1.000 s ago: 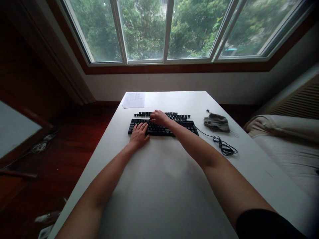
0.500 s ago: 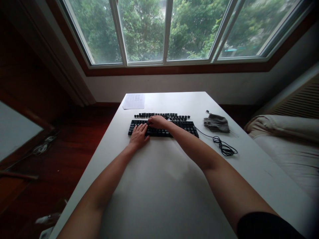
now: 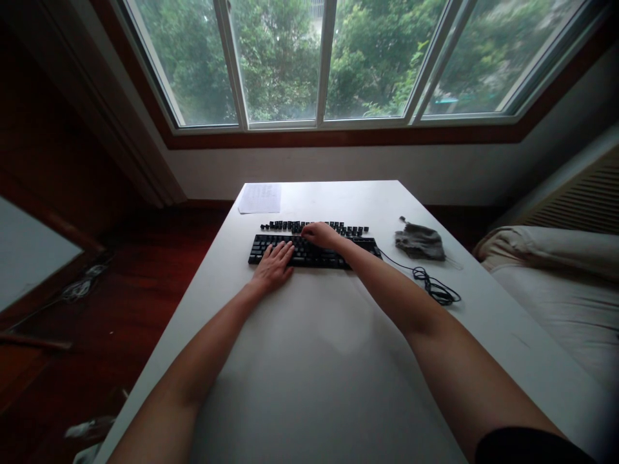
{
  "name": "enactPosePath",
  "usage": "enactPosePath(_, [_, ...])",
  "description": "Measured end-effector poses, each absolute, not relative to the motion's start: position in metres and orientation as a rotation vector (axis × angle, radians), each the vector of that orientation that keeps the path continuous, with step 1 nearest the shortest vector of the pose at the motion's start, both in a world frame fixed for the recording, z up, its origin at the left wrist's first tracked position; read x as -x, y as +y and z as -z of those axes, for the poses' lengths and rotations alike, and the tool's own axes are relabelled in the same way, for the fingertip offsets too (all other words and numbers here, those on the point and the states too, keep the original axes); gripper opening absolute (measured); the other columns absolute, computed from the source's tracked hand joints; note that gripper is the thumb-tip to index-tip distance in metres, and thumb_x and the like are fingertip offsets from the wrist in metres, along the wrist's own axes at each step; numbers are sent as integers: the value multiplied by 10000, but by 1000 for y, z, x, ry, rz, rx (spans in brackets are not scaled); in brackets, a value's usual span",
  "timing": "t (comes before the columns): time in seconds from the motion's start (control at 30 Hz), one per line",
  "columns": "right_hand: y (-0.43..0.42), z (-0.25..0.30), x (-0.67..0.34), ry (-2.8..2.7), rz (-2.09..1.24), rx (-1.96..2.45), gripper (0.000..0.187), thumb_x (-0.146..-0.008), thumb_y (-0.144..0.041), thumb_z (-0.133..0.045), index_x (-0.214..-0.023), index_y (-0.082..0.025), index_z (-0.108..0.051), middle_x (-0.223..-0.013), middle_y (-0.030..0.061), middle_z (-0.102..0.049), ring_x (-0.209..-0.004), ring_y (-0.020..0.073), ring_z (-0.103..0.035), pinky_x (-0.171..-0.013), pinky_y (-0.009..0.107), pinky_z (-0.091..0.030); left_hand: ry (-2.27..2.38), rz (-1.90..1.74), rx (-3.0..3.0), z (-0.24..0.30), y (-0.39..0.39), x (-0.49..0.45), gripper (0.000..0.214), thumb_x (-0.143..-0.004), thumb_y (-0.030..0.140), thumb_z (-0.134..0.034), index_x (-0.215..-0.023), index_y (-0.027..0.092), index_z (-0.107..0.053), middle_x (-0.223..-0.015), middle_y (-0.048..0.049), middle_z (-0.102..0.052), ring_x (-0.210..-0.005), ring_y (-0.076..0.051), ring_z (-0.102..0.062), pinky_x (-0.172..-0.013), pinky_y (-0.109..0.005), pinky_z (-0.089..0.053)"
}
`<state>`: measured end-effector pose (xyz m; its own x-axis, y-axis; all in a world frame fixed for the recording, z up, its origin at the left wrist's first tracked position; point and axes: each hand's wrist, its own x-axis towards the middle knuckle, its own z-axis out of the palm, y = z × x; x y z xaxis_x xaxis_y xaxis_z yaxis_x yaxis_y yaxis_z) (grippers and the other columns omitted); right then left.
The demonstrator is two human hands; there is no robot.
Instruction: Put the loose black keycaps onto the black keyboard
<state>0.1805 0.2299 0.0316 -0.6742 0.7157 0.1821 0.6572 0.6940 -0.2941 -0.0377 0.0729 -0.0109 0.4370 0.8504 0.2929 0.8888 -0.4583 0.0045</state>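
— On the white rectangular table (image 3: 309,361), what lies under the hands?

— A black corded keyboard (image 3: 309,251). The left hand (image 3: 274,265) rests flat on its near left edge, fingers spread. The right hand (image 3: 323,234) sits curled at its far edge, fingertips gathered at a row of loose black keycaps (image 3: 314,227); whether it pinches one cannot be told.

— And round about?

— A sheet of white paper (image 3: 260,197) at the far left corner; a crumpled grey cloth pouch (image 3: 420,241) to the right; the coiled black cable (image 3: 434,287) nearer. The right forearm hides part of the keyboard.
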Motion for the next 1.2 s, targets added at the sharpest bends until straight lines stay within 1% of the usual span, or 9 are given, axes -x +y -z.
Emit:
enactPosePath(0.1, [232,-30,-186,-2574,-263,1133,216,-949,-228,-613,-1041,-209,-807,-1034,42,-790,-922,182,-687,-806,246,-446,-1575,382,2528,12,73,38,694,-1024,431,-467,-1651,189,-290,-1724,-73,-251,-1592,-282,-228,-1306,-511,-155])
enactPosePath(0.23, [232,-28,-181,-2521,-171,1196,223,-980,-284,-599,-1046,-201,-794,-1039,62,-771,-940,195,-668,-815,264,-442,-1604,376,2543,12,74,35,678,-1015,425,-483,-1637,206,-327,-1715,-62,-281,-1584,-279,-248,-1305,-516,-154])
enactPosePath(0.37, [229,-28,-170,-2576,-42,1262,203,-977,-286,-615,-1051,-211,-789,-1092,99,-741,-1047,240,-628,-860,296,-445,-1631,391,2531,12,74,29,687,-997,414,-510,-1626,193,-348,-1707,-74,-301,-1575,-290,-264,-1299,-536,-160])
enactPosePath(0.47, [229,-30,-163,-2630,51,1256,213,-971,-300,-630,-1088,-207,-782,-1147,132,-717,-1118,280,-582,-911,336,-449,-1629,406,2532,10,73,26,684,-993,416,-514,-1619,188,-361,-1700,-80,-319,-1572,-294,-268,-1298,-540,-161])
enactPosePath(0.57, [234,-33,-156,-2655,123,1260,241,-957,-321,-653,-1129,-200,-769,-1195,148,-693,-1158,303,-552,-927,362,-452,-1636,425,2530,9,72,24,681,-994,417,-510,-1613,171,-371,-1681,-88,-361,-1568,-299,-274,-1298,-544,-158])
enactPosePath(0.73, [242,-36,-143,-2719,172,1240,275,-946,-344,-672,-1163,-198,-754,-1238,150,-676,-1190,305,-531,-946,367,-441,-1647,444,2527,9,72,24,674,-993,420,-510,-1610,182,-379,-1679,-90,-366,-1567,-304,-279,-1299,-536,-165])
enactPosePath(0.87, [239,-35,-132,-2699,185,1280,277,-953,-355,-654,-1154,-192,-752,-1228,153,-677,-1181,307,-529,-933,369,-440,-1650,461,2517,10,71,25,664,-995,402,-505,-1610,184,-380,-1687,-103,-347,-1567,-300,-285,-1298,-530,-179])
enactPosePath(1.03, [235,-35,-124,-2658,169,1388,264,-961,-292,-610,-1162,-193,-750,-1243,165,-672,-1183,310,-521,-944,384,-430,-1662,468,2515,10,71,26,649,-992,380,-504,-1600,179,-396,-1688,-109,-343,-1567,-284,-289,-1303,-514,-178])
enactPosePath(1.2, [241,-37,-121,-2692,144,1367,254,-936,-201,-606,-1135,-200,-763,-1216,165,-691,-1180,317,-533,-958,404,-414,-1676,453,2507,9,71,26,645,-990,389,-507,-1595,185,-410,-1680,-86,-366,-1568,-299,-273,-1306,-523,-168])
